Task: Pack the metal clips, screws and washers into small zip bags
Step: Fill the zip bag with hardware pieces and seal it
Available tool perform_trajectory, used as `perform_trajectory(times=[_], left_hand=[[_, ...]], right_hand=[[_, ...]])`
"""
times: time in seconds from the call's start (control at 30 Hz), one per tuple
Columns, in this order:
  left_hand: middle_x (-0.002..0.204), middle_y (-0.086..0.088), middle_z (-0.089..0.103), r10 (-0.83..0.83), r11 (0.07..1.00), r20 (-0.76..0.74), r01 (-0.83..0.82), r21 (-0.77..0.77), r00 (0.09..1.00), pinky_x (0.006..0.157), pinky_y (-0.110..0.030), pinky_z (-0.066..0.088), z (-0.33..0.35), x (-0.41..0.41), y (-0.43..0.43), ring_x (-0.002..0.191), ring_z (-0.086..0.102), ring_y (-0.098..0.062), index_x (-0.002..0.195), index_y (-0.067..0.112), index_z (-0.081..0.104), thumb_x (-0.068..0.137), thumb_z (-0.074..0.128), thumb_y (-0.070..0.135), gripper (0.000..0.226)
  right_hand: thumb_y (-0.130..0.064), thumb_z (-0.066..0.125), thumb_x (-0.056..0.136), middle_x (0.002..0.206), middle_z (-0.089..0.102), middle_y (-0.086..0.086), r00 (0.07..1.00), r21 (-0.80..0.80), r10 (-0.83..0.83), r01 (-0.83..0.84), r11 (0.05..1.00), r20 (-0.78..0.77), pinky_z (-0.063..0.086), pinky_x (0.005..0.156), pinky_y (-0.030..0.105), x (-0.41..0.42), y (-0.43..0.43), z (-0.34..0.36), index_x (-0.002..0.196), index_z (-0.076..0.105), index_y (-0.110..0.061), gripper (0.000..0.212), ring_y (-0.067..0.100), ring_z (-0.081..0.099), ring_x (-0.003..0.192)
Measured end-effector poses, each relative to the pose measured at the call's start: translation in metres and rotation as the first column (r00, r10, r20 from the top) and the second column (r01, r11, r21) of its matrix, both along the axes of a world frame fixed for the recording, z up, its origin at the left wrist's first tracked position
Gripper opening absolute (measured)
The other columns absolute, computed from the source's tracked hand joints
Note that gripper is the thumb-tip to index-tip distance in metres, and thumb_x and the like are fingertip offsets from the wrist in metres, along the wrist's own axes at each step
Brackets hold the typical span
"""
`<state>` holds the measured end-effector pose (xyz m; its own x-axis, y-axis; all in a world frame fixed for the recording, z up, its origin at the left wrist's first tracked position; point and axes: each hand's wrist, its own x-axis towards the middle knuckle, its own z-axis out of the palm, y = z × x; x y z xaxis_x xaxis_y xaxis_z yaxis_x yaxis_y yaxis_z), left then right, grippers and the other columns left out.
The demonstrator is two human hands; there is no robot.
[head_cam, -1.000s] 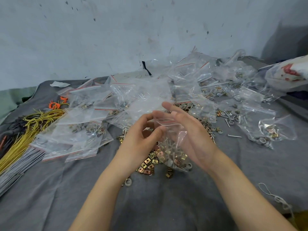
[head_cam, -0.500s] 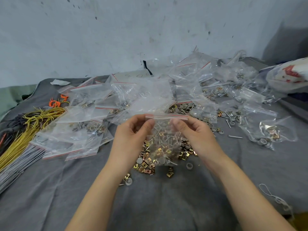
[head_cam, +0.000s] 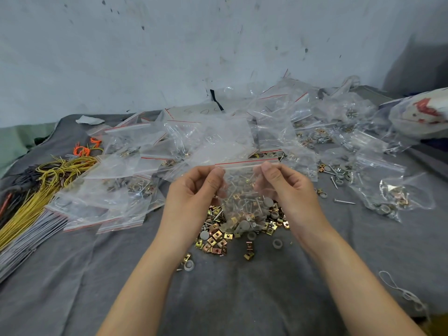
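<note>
grey cloth [head_cam: 242,299]; left hand [head_cam: 191,192], right hand [head_cam: 291,187] pinch zip bag [head_cam: 242,187].

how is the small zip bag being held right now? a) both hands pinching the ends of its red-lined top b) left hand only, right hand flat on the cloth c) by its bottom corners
a: the left hand and the right hand each pinch one end of the red-lined top of the zip bag.
</note>
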<state>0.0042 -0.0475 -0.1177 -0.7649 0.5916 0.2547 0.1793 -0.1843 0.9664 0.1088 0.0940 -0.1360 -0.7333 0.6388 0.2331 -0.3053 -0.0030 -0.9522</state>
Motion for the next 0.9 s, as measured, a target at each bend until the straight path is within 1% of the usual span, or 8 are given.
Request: perform_trajectory(times=[0.2,0.4,0.57,0.7,0.9], left_hand=[[0.075,0.001,0.07,-0.018,1.0,0.055,0.017,0.014,0.998,0.062,-0.024,0.053,0.0003,0.0021,0.0003,0.069,0.064,-0.011,0.089,0.012,0.066,0.096,0.06,0.02,0.012],[0.076,0.001,0.07,-0.002,1.0,0.077,0.001,0.014,0.997,0.061,-0.022,0.051,0.0003,0.0009,0.0005,0.072,0.064,-0.011,0.083,0.019,0.068,0.095,0.063,0.021,0.014],[0.078,0.003,0.072,0.001,1.0,0.049,-0.001,-0.01,0.999,0.06,-0.019,0.052,0.0005,0.0035,0.0041,0.07,0.064,-0.008,0.085,0.017,0.068,0.096,0.061,0.023,0.014],[0.075,0.004,0.071,0.033,0.999,0.01,-0.033,-0.019,0.999,0.06,-0.019,0.052,0.0004,0.0061,0.005,0.068,0.064,-0.007,0.083,0.018,0.071,0.095,0.063,0.024,0.016],[0.074,0.001,0.068,0.05,0.999,-0.022,-0.051,-0.02,0.998,0.062,-0.023,0.053,-0.0001,0.004,0.0037,0.07,0.063,-0.012,0.083,0.014,0.069,0.095,0.064,0.023,0.015]], right_hand=[[-0.048,0.063,0.086,0.077,0.071,-0.004,1.0,0.007,-0.004,0.004,1.0,0.003,0.054,0.073,0.019,-0.0006,-0.0008,0.0007,0.086,0.08,-0.028,0.025,0.01,0.067,0.076],[-0.048,0.064,0.087,0.08,0.072,-0.003,1.0,0.006,0.005,-0.005,1.0,0.006,0.057,0.078,0.024,-0.0012,-0.0005,-0.0004,0.088,0.079,-0.028,0.026,0.012,0.068,0.078],[-0.047,0.065,0.085,0.081,0.071,0.0,1.0,-0.007,0.004,-0.004,1.0,-0.003,0.056,0.082,0.03,-0.001,-0.0011,0.0001,0.087,0.078,-0.023,0.027,0.013,0.068,0.078],[-0.046,0.066,0.085,0.078,0.071,-0.002,1.0,0.012,0.0,0.0,1.0,0.004,0.058,0.085,0.033,-0.0006,-0.0015,-0.001,0.087,0.078,-0.023,0.026,0.012,0.067,0.078],[-0.046,0.071,0.08,0.082,0.073,-0.003,1.0,0.012,0.017,-0.016,1.0,-0.015,0.057,0.087,0.032,-0.0015,-0.0015,-0.003,0.09,0.08,-0.028,0.023,0.01,0.068,0.079]])
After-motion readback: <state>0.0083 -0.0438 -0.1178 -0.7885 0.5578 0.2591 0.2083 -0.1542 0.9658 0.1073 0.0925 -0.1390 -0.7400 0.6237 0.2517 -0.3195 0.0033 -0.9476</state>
